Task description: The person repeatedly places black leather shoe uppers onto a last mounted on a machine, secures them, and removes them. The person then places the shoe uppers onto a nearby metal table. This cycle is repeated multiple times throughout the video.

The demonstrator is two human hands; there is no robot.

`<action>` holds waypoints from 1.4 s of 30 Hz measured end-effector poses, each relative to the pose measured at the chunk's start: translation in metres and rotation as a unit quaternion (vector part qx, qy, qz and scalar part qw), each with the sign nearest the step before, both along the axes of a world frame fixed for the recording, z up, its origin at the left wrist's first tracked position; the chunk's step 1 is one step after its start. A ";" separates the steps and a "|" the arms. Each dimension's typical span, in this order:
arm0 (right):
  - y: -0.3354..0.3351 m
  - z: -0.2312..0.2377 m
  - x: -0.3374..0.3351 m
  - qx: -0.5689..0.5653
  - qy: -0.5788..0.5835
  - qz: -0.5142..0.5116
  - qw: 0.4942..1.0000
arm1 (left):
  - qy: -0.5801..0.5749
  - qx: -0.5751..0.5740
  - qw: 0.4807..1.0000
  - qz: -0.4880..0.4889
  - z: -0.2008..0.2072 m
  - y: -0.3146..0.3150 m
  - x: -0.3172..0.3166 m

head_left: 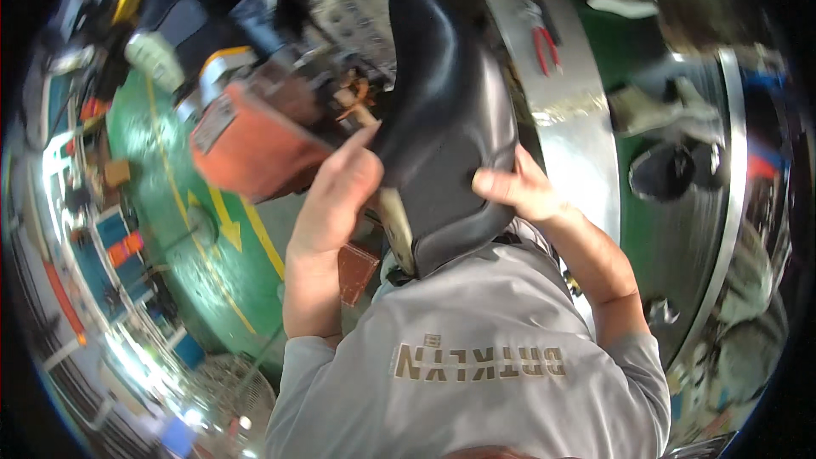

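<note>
A glossy black leather shoe [446, 110], narrow at its far end and broad near my body, is held up in front of my chest. My right hand [523, 191] grips its right side, the thumb pressed on the black surface and the other fingers partly hidden behind the edge. Along the left edge my left hand [340, 187] closes on the shoe, slightly blurred, its far fingers out of sight. A pale beige strip [396, 225] shows along the shoe's lower left side; its kind is unclear.
To the left stands an orange-red machine part [255, 136] over a green floor with yellow lines [229, 221]. Red-handled pliers [544, 47] lie on the metal ledge [586, 144] at right. Beyond it are a conveyor rail [733, 161] and a round black item [661, 172].
</note>
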State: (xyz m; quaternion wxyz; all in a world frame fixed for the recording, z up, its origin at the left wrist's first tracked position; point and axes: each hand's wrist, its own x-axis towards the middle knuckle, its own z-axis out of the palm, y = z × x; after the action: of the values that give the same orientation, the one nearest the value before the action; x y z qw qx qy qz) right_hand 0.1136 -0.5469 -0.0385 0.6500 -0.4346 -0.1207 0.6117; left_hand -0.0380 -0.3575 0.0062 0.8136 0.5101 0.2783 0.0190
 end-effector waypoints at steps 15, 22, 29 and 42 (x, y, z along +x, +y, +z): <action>-0.248 -0.044 0.039 0.079 0.469 -0.604 0.640 | 0.048 -0.022 0.967 -0.249 -0.083 -0.198 0.128; -0.412 -0.094 0.001 0.006 0.307 -0.721 0.621 | 0.062 0.005 0.953 -0.295 -0.097 -0.245 0.153; -0.578 -0.212 0.004 -0.108 0.167 -0.912 0.357 | 0.114 0.057 0.942 -0.309 -0.105 -0.265 0.159; -0.501 -0.250 0.213 0.082 0.288 -0.806 0.511 | 0.138 0.064 0.924 -0.350 -0.114 -0.314 0.202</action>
State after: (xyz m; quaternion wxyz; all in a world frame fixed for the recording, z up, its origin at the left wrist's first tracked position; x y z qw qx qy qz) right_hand 0.3261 -1.0478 -0.2883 0.8951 -0.0895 0.4260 -0.0961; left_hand 0.1638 -0.6715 -0.1076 0.6875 0.6237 0.1899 -0.3200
